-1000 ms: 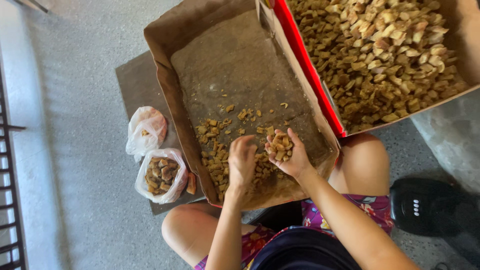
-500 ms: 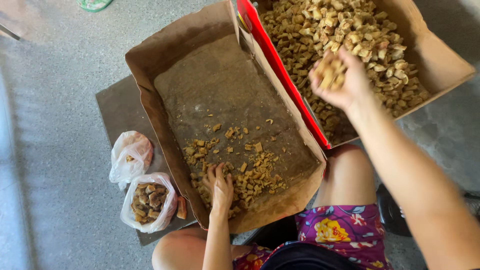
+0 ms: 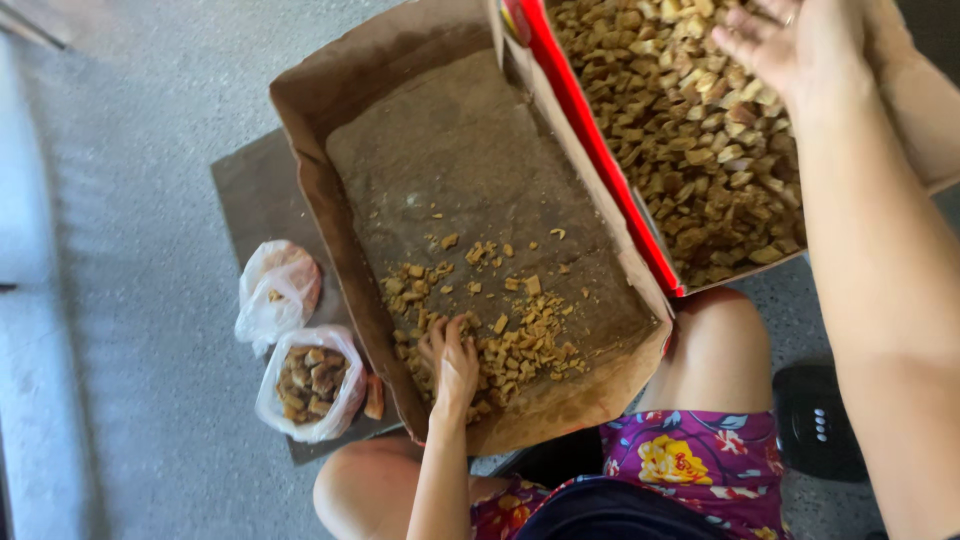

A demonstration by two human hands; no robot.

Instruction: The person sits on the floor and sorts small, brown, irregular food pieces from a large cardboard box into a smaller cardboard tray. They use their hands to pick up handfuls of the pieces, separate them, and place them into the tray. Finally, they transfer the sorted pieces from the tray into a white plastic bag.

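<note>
Below, tan chunks point(image 3: 520, 345) under left fingers point(image 3: 445, 340), right fingers point(image 3: 750, 35) spread

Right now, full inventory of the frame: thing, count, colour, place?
left cardboard box: 1, brown, centre, mostly bare floor inside
loose pieces: a scattered patch, tan, near end of the left cardboard box
right cardboard box: 1, brown with a red edge, upper right, touching the left one
heaped pieces: many, tan, filling the right cardboard box
flat board: 1, grey-brown, under the left cardboard box
plastic bags: 2, clear-white, left of the box; nearer one holds brown chunks
black object: 1, lower right, on the floor
floor: grey, speckled
left hand: on the loose pieces
right hand: open, over the heaped pieces
</note>
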